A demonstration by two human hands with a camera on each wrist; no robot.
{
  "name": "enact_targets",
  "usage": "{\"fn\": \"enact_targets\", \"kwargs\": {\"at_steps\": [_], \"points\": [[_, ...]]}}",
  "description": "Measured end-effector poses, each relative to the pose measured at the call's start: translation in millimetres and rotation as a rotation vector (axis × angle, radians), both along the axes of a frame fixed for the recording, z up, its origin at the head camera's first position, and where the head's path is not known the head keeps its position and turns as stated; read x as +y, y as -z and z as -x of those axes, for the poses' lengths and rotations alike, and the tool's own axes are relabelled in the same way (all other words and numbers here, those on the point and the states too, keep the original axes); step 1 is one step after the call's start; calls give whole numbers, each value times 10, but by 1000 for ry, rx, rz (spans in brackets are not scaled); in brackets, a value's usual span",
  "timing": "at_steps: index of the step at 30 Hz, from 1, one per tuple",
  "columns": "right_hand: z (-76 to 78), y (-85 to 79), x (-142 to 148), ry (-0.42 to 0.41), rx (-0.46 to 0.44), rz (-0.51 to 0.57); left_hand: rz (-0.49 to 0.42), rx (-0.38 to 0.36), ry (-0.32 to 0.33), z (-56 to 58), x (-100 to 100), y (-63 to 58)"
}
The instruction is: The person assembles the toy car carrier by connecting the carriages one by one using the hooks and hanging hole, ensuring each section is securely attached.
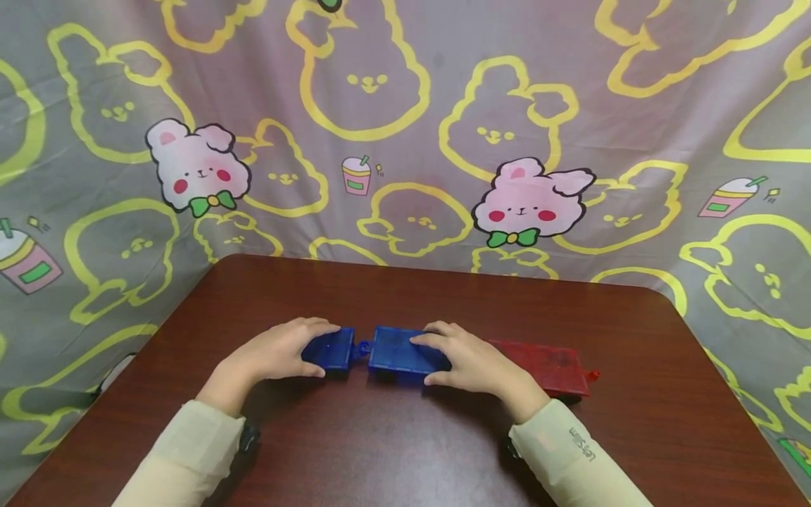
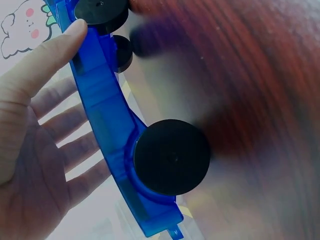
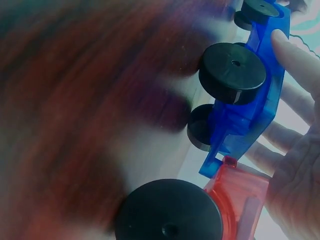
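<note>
My left hand [image 1: 281, 350] grips a flat blue toy wagon [image 1: 334, 348], thumb on the near side and fingers across the far side. Black wheels [image 2: 172, 157] show under it in the left wrist view. A second blue toy wagon [image 1: 402, 350] stands to its right, held between the thumb and fingers of my right hand [image 1: 465, 358]. Between the two wagons sits a small blue hook coupling [image 1: 363, 349]. Behind my right hand is a red toy wagon [image 1: 557, 367]; in the right wrist view its end meets the blue wagon's end, but whether they are linked I cannot tell.
Everything stands on a dark brown table [image 1: 380, 451] with rounded far corners. A small red hook [image 1: 593, 375] sticks out from the red wagon's right end. Beyond the table hangs a curtain [image 1: 405, 162] printed with cartoon rabbits.
</note>
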State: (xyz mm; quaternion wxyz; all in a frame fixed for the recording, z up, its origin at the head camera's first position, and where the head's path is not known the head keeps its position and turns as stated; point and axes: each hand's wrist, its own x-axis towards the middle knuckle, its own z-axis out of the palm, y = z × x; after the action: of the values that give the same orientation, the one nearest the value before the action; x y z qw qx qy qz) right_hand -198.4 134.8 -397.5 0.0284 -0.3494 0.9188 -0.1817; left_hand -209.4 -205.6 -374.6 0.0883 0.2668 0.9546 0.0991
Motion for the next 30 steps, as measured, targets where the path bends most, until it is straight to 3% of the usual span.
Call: {"fn": "enact_targets", "kwargs": {"at_steps": [30], "points": [[26,-40,3,4,-53,-44,-16,-34,-15,-11,-39,-14]]}}
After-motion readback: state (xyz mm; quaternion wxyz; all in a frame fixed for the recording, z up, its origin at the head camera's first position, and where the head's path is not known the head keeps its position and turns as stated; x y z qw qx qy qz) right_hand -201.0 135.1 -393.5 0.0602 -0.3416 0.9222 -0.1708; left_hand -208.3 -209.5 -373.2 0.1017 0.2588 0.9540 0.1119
